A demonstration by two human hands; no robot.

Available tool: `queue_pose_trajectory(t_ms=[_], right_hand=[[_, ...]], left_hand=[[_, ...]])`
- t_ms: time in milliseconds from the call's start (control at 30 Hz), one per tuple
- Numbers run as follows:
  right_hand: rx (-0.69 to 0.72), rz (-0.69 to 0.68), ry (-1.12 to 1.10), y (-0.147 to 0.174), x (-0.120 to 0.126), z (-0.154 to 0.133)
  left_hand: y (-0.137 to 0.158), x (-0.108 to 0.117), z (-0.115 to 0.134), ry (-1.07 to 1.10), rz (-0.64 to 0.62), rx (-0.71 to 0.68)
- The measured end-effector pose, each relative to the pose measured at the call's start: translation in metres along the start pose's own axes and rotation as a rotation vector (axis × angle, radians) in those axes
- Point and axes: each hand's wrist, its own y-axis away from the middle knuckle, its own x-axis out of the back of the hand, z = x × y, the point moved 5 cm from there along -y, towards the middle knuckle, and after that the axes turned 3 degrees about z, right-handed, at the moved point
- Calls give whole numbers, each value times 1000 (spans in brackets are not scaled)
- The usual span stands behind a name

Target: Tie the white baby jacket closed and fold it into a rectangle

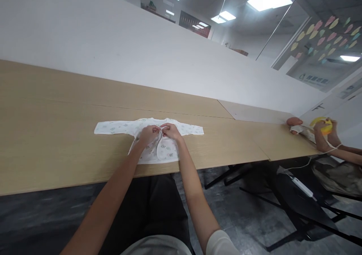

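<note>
A small white baby shirt (169, 151) with a faint printed pattern lies on the table, its long sleeves spread out to both sides. Above its middle, my left hand (149, 133) has its fingers pinched on the front fabric. My right hand (171, 130) pinches the cloth just beside it, the fingertips of both hands almost meeting. Between them the front edge of the shirt is lifted and folded. What exactly sits between the fingertips is too small to make out.
The long wooden table (70, 145) runs along a white wall (127, 55). At its far right end another person's hands (322, 132) hold a yellow object (322, 125), near a baby doll (295, 123). Black folding chairs (296, 198) stand below on the right, one carrying a white power strip (302, 187).
</note>
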Motion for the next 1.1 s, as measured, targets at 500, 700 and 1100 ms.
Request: queue_pose_trajectory(t_ms=[500, 700, 1100], right_hand=[[30, 14, -24, -3, 0, 7], [-6, 10, -35, 0, 2, 5], [102, 129, 199, -2, -8, 7]], left_hand=[[3, 0, 5, 80, 5, -22], [3, 0, 5, 119, -2, -19], [1, 9, 0, 32, 38, 88]])
